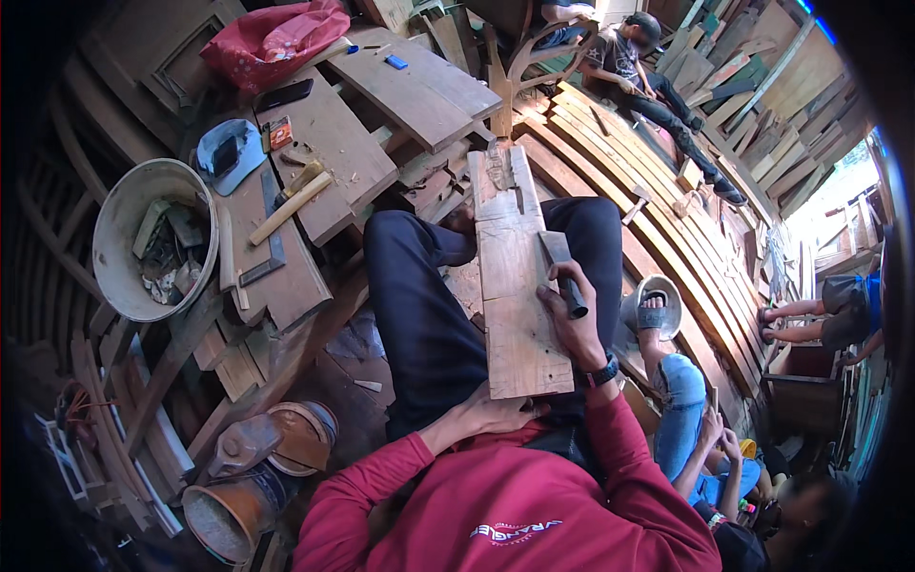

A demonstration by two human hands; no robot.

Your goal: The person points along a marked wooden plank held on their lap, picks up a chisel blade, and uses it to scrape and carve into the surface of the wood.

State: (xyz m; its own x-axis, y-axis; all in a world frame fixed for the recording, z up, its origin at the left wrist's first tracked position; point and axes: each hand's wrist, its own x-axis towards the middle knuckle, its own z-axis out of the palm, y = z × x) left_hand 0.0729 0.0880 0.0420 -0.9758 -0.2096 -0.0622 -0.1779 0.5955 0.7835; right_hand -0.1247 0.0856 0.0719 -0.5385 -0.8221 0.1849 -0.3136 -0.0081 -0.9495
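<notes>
Chisel [554, 249] lay over the board [518, 286], gripped by the right hand [578, 329], seemingly for paring; the left hand's [489, 412] grip was unclear; cutting would call for firm bracing.

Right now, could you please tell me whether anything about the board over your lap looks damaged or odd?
The far end of the wooden board, beyond the chisel in the right hand, looks odd: its surface is rough and hollowed, unlike the flatter near part. Whether that is damage or deliberate cutting, I cannot tell.
</notes>
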